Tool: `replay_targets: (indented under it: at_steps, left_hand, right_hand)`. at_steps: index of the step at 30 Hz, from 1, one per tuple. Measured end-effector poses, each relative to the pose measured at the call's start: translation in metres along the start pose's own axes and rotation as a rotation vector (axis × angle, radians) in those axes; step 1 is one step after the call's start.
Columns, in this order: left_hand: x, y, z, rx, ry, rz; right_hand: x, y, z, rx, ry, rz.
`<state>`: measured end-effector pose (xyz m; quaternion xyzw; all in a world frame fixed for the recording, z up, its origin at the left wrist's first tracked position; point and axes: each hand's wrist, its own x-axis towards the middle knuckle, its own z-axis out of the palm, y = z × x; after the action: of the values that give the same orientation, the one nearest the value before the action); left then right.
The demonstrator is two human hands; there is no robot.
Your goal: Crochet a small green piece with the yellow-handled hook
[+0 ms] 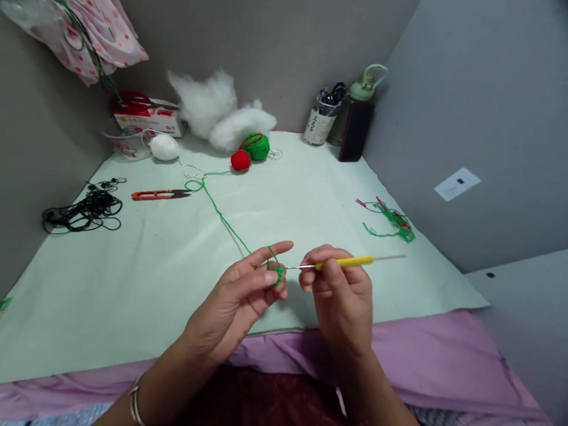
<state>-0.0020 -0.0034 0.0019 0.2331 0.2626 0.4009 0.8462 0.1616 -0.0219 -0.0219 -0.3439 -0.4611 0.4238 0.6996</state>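
Observation:
Between thumb and fingers, my left hand [244, 290] pinches a small green crochet piece [278, 275]. A strand of green yarn [227, 225] loops over its raised index finger and runs back across the table. My right hand [342, 291] is closed around the yellow handle of a crochet hook [349, 261]. The hook's thin metal shaft points left and its tip meets the green piece; the exact tip is hidden in the stitches. Farther back, a green yarn ball [258, 148] lies beside a red yarn ball [240, 161].
Orange thread snips [154, 194] and a tangled black cord [85, 210] lie at left. White stuffing [213, 106], a white yarn ball [164, 147] and a box [149, 121] stand at the back. A pen cup [319, 124], phone [356, 129] and yarn scraps [398, 222] are at right.

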Motion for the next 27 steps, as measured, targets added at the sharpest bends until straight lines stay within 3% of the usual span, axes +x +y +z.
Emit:
replay_targets:
  at_steps: [4, 11, 15, 27]
  left_hand:
    - [0.002, -0.001, 0.0, 0.023, -0.031, 0.035]
    - [0.001, -0.006, 0.007, 0.233, 0.06, 0.207]
    - [0.001, -0.006, 0.005, 0.265, 0.111, 0.247]
    - [0.0, -0.003, -0.003, 0.377, 0.084, 0.278]
  right_hand:
    - [0.003, 0.0, 0.0, 0.109, -0.031, 0.077]
    - [-0.007, 0.0, 0.005, -0.138, -0.076, -0.137]
    - [-0.007, 0.001, 0.004, -0.116, -0.048, -0.098]
    - [-0.003, -0.002, 0.002, 0.086, -0.076, -0.009]
